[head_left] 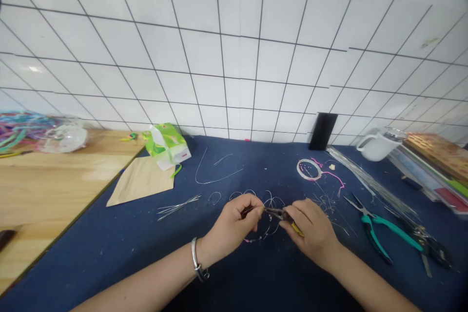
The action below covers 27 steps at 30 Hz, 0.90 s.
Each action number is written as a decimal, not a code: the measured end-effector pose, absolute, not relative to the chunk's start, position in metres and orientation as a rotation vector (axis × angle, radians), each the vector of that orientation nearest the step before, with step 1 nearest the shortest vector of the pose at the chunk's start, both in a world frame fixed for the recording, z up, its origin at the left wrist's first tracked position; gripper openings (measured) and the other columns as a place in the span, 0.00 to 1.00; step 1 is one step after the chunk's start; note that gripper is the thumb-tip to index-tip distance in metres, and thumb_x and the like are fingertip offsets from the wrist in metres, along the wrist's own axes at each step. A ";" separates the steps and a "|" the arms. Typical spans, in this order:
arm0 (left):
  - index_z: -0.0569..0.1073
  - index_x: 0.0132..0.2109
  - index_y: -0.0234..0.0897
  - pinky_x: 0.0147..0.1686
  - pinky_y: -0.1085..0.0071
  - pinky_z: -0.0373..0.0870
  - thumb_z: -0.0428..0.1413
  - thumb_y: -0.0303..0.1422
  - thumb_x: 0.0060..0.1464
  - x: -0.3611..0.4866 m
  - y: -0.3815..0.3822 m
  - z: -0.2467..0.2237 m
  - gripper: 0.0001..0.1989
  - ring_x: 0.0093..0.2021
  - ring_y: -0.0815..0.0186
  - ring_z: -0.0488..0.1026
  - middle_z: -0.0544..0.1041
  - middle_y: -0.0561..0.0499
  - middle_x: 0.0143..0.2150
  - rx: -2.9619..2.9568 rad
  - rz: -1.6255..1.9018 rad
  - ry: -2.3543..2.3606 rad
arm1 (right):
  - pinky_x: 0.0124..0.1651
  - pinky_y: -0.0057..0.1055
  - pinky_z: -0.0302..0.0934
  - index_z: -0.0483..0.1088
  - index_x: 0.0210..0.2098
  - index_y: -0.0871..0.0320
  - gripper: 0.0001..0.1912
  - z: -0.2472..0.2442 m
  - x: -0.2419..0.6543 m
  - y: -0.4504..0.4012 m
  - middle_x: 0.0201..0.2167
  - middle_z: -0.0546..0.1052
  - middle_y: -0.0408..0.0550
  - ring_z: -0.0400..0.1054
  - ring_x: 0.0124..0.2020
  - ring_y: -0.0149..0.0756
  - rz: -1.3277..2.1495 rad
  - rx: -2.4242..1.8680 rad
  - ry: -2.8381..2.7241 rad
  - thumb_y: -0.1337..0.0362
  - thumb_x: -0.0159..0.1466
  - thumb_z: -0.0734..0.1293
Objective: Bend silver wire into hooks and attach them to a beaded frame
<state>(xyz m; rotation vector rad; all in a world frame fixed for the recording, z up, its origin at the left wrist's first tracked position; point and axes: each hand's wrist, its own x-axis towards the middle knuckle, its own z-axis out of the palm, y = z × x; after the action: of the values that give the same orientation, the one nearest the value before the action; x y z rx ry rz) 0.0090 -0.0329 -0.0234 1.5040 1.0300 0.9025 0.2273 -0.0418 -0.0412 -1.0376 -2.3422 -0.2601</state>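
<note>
My right hand [310, 229] is closed round the yellow handle of a pair of pliers [277, 213], whose dark jaws point left. My left hand [237, 219] pinches a thin wire between thumb and fingertips, right at the tip of the jaws. Below and behind the hands lies a wire ring with small pink beads [260, 239], partly hidden by them. Several curled wire pieces [268, 199] rest on the dark blue cloth just beyond my fingers. Whether the jaws are clamped on the wire is too small to tell.
Teal-handled pliers [387, 229] and dark tools [427, 243] lie at right, near a long wire bundle [358, 175]. A white dish with pink beads [309, 169], a black upright object [323, 131] and a white mug [380, 145] stand behind. Left are straight wires [179, 208] and a green tissue pack [168, 146].
</note>
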 end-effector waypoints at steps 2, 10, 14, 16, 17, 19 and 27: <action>0.67 0.31 0.34 0.22 0.77 0.57 0.49 0.34 0.56 0.009 -0.033 -0.023 0.09 0.21 0.74 0.60 0.65 0.56 0.20 1.491 0.890 1.017 | 0.39 0.36 0.59 0.64 0.42 0.60 0.12 -0.041 0.228 -0.040 0.33 0.70 0.49 0.63 0.35 0.36 -0.287 -1.019 -2.352 0.65 0.59 0.64; 0.66 0.31 0.34 0.22 0.77 0.55 0.50 0.32 0.54 0.006 -0.029 -0.022 0.06 0.19 0.76 0.58 0.63 0.58 0.20 1.302 0.771 0.836 | 0.36 0.34 0.59 0.64 0.43 0.60 0.12 -0.037 0.237 -0.038 0.33 0.71 0.48 0.63 0.34 0.35 -0.369 -0.945 -2.447 0.67 0.59 0.64; 0.67 0.31 0.34 0.23 0.77 0.55 0.51 0.31 0.53 0.007 -0.029 -0.022 0.05 0.19 0.76 0.58 0.63 0.58 0.19 1.258 0.753 0.784 | 0.36 0.33 0.59 0.64 0.43 0.59 0.11 -0.036 0.237 -0.038 0.33 0.70 0.48 0.63 0.34 0.34 -0.370 -0.911 -2.476 0.66 0.60 0.63; 0.67 0.31 0.34 0.23 0.76 0.55 0.51 0.33 0.54 0.007 -0.030 -0.022 0.06 0.19 0.76 0.58 0.63 0.58 0.19 1.251 0.785 0.815 | 0.36 0.34 0.59 0.65 0.41 0.59 0.10 -0.036 0.235 -0.038 0.33 0.70 0.48 0.63 0.34 0.34 -0.346 -0.948 -2.462 0.65 0.60 0.63; 0.67 0.31 0.34 0.22 0.76 0.54 0.51 0.34 0.54 0.008 -0.030 -0.021 0.07 0.19 0.76 0.58 0.63 0.58 0.19 1.244 0.806 0.837 | 0.37 0.34 0.59 0.65 0.41 0.59 0.09 -0.036 0.234 -0.037 0.33 0.69 0.48 0.63 0.34 0.35 -0.328 -0.975 -2.448 0.64 0.60 0.63; 0.66 0.31 0.34 0.22 0.76 0.55 0.51 0.35 0.54 0.009 -0.029 -0.021 0.09 0.19 0.75 0.58 0.63 0.58 0.20 1.234 0.852 0.883 | 0.37 0.35 0.59 0.65 0.40 0.60 0.09 -0.037 0.233 -0.037 0.33 0.69 0.49 0.63 0.34 0.35 -0.291 -1.023 -2.418 0.65 0.60 0.63; 0.65 0.31 0.35 0.24 0.75 0.56 0.49 0.35 0.56 0.009 -0.027 -0.026 0.09 0.21 0.74 0.58 0.62 0.57 0.20 1.227 0.981 1.076 | 0.39 0.40 0.60 0.64 0.43 0.59 0.13 -0.043 0.232 -0.040 0.35 0.68 0.51 0.63 0.36 0.40 -0.242 -1.041 -2.270 0.69 0.57 0.65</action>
<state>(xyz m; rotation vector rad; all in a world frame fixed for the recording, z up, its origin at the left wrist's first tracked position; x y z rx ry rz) 0.0090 -0.0273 -0.0265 1.2266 1.0757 0.9807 0.2324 -0.0400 -0.0428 -1.0410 -2.2698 -0.2419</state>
